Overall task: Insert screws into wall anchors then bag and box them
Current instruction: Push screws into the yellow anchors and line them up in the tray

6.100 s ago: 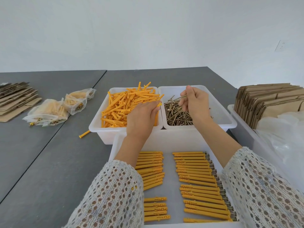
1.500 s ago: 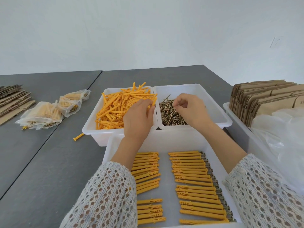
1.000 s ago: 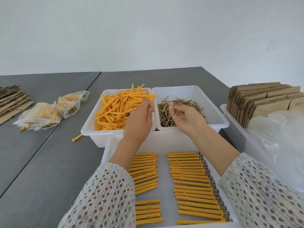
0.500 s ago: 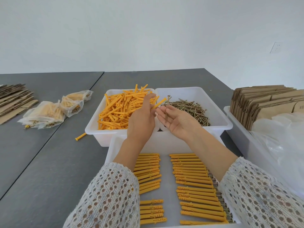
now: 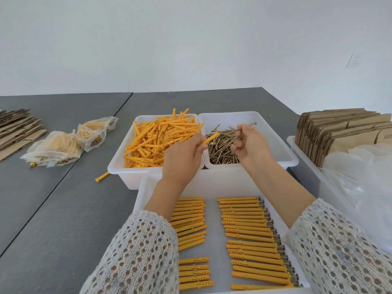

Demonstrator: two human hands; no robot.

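My left hand [image 5: 183,158] pinches one orange wall anchor [image 5: 210,137], its open end pointing up and right. My right hand [image 5: 251,147] pinches a brass screw [image 5: 244,128] above the white screw bin [image 5: 273,132]; the screw's tip points toward the anchor, a short gap between them. A white bin [image 5: 118,164] to the left is heaped with loose orange anchors [image 5: 161,136]. In the near white tray [image 5: 214,217] lie two columns of anchors with screws in them [image 5: 248,234].
Filled clear bags [image 5: 63,145] and flat cardboard [image 5: 14,130] lie at the left on the grey table [image 5: 53,209]. One stray anchor [image 5: 101,177] lies beside the anchor bin. At the right, a bin holds folded cardboard boxes [image 5: 343,130] and clear plastic bags [image 5: 364,183].
My right hand has turned over and risen from the screw pile, now pinching a single screw. My left hand has tilted its anchor toward the screw. The hands have drawn slightly apart.
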